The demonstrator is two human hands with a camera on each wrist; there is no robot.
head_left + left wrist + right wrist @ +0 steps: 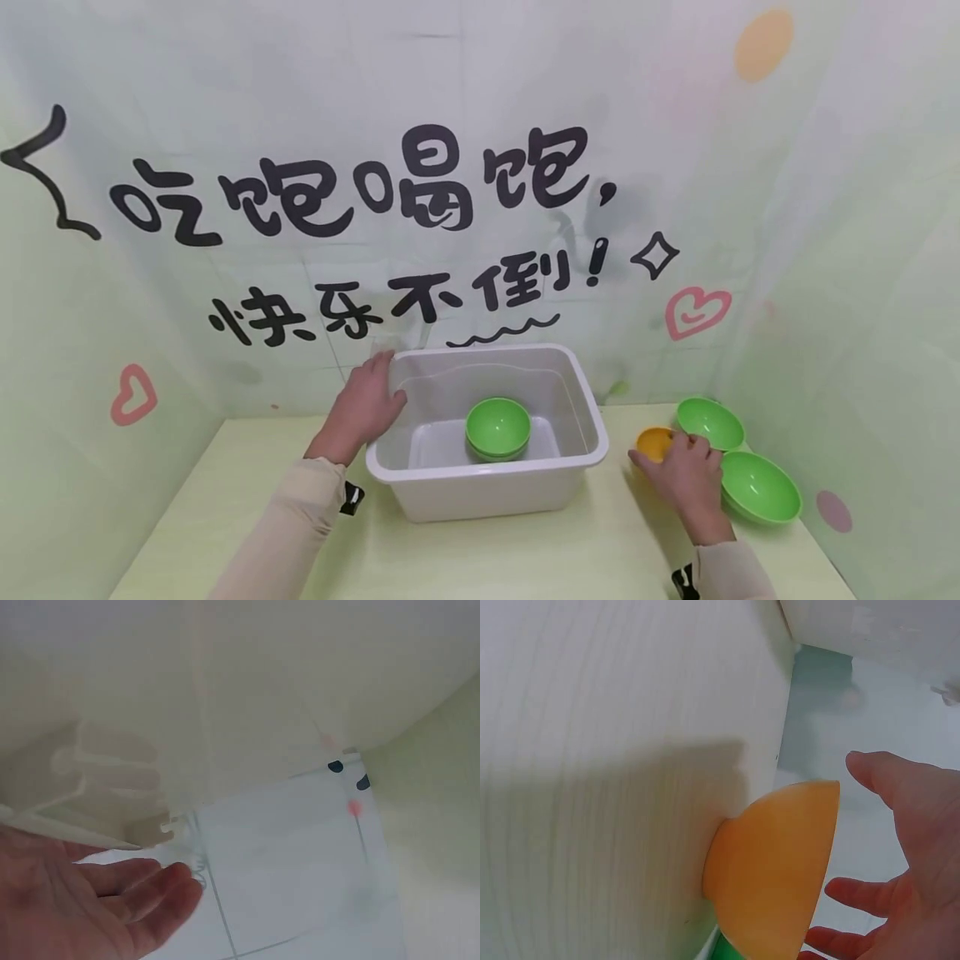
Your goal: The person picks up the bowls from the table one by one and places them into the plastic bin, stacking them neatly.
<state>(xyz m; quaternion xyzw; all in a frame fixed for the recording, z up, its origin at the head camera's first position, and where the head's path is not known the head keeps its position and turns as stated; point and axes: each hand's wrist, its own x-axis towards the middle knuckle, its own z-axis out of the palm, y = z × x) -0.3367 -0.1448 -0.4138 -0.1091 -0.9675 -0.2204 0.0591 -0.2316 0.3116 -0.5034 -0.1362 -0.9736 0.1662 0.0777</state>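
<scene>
My left hand (369, 402) lies at the left rim of a white plastic basin (487, 492), its thumb toward the inside. The left wrist view shows that hand's fingers (161, 900) loosely extended beside the basin's outer wall (225, 697). Inside the basin sits a green bowl (498, 427), apparently stacked on another. To the right, my right hand (688, 475) hovers at a small orange bowl (654, 444). In the right wrist view, thumb and fingers spread around the rim of the upright orange bowl (772, 870), with a gap at the thumb.
Two more green bowls, one farther back (711, 423) and one nearer (761, 489), stand on the pale table (570, 550) beside the orange bowl. A printed backdrop wall (480, 83) rises behind the basin, and side walls flank the table.
</scene>
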